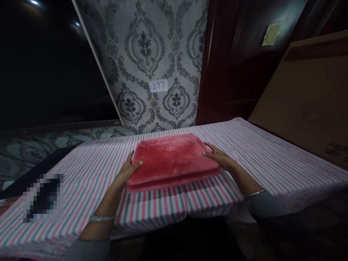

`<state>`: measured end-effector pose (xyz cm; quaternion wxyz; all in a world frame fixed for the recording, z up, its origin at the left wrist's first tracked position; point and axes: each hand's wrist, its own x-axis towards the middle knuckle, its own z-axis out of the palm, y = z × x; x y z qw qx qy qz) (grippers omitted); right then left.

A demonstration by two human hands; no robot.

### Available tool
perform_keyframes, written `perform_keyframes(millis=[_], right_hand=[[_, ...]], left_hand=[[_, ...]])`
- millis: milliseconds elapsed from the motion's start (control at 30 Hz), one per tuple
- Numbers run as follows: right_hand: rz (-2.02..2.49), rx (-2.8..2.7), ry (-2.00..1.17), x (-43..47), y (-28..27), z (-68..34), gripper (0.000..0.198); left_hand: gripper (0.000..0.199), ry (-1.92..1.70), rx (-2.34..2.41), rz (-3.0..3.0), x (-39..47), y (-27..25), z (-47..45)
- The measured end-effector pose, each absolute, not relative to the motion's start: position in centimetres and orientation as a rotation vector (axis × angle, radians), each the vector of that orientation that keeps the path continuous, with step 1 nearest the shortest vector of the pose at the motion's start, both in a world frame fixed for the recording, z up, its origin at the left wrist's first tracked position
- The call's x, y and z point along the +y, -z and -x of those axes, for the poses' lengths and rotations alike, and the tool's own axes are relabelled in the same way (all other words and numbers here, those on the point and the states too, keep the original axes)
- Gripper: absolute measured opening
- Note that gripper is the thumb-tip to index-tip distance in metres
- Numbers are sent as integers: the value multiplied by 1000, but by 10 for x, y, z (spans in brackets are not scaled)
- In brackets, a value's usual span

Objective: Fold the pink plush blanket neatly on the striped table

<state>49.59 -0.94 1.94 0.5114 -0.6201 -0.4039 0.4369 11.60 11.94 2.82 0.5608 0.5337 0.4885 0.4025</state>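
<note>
A folded pinkish-red plush cloth point(174, 156) with a soft, furry surface is in the middle of the head view, over the striped table cover. My left hand point(129, 169) grips its left side, thumb on the top face and fingers along the edge. On the opposite side my right hand point(218, 156) holds the cloth the same way, thumb on top. Two thick layers show along the near edge. Whether the cloth rests fully on the table or is slightly raised, I cannot tell.
The table wears a pink, grey and white striped cover point(89, 170). A large cardboard box point(307, 94) stands at the right, and a dark screen point(54, 65) at the left. Behind are patterned wallpaper with a paper label point(158, 86) and a dark red wooden panel point(228, 61). A pixelated patch point(43, 197) covers something at the left.
</note>
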Motion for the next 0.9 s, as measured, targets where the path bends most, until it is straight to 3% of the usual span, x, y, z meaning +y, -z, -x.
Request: perform_keyframes(millis=[133, 233, 333, 467, 633, 900], right_hand=[[1617, -955, -1047, -21, 0, -505, 83], [1804, -1099, -679, -10, -4, -500, 69], [1866, -1430, -247, 17, -26, -476, 61], [1970, -1704, 11, 47, -42, -434, 62], [2148, -1757, 100, 48, -8, -422, 64], [2148, -1767, 158, 47, 11, -424, 64]], left_hand=[[86, -914, 1225, -1376, 115, -16, -102], [71, -1008, 1430, -1740, 119, -22, -109], [59, -991, 1320, -2185, 119, -39, -145], [67, -733, 1186, -2538, 109, -43, -207], [70, -358, 1253, -2777, 101, -11, -235], [69, -357, 1300, -2894, 100, 5, -230]])
